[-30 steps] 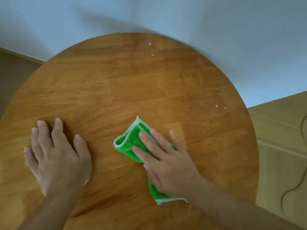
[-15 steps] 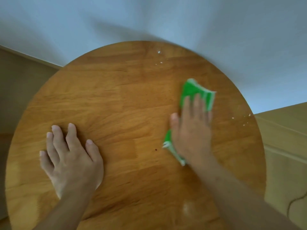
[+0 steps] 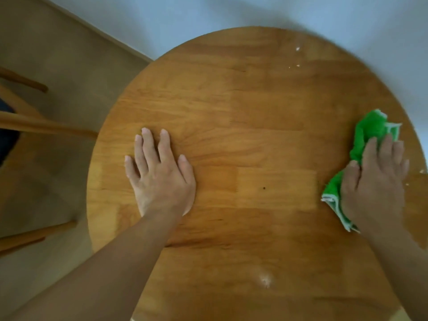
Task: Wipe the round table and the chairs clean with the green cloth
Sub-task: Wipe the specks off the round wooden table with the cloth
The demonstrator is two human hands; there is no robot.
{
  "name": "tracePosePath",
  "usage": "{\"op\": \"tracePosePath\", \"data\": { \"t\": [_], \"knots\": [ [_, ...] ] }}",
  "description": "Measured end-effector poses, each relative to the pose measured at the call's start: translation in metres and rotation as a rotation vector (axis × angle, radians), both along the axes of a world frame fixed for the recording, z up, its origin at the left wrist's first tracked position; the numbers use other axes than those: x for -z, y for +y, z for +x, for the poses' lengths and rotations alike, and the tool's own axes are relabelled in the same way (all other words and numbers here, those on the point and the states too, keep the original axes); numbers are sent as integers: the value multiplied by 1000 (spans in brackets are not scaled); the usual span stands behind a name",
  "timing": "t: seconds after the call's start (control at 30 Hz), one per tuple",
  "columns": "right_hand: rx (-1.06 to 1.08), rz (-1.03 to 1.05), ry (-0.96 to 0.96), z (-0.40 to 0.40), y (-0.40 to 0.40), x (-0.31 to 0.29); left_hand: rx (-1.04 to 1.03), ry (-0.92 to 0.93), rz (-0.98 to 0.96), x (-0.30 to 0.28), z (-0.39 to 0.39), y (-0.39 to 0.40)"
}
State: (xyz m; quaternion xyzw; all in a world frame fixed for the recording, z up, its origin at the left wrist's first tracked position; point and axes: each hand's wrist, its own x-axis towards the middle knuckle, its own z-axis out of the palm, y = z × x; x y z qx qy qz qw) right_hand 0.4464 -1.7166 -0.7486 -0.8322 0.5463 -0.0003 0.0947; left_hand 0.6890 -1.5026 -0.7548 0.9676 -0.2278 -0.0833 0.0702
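Now wiping the surface's (image 3: 243, 126) right edge.
My right hand (image 3: 376, 181) presses flat on the soft, bunching green cloth (image 3: 368, 128); left hand (image 3: 162, 179) spread, bracing.

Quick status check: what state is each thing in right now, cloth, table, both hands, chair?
green cloth: crumpled, pressed flat near the table's right edge
round table: white crumbs remain at far right
right hand: fingers straight, pressing the cloth
left hand: flat on the tabletop
chair: left of table, untouched
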Motion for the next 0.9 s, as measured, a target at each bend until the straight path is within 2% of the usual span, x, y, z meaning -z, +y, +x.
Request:
{"op": "tracePosePath", "data": {
  "t": [0.1, 0.2, 0.33, 0.5, 0.63, 0.73, 0.8, 0.9],
  "knots": [
    [151, 50, -30, -28, 37, -5, -2, 1, 7, -1, -2, 3],
    [391, 68, -12, -37, 69, -6, -14, -8, -14, -1, -1, 4],
    [543, -10, -26, -3, 40, -5, -18, -16, -21, 0, 0, 0],
    [452, -20, -68, 84, -29, 0, -12, -6, -8, -1, -1, 1],
    [6, -4, -32, 150, -26, 2, -5, 3, -13, 0, 1, 0],
    [-200, 39, -43, 143, -23, -1, -4, -3, -22, 0, 0, -1],
    [-164, 52, -59, 112, -22, -3, -6, -7, -17, -1, -3, -2],
    [82, 48, -20, 50, 8, -2, -11, -24, -16, 0, -3, -3]
  ]
}}
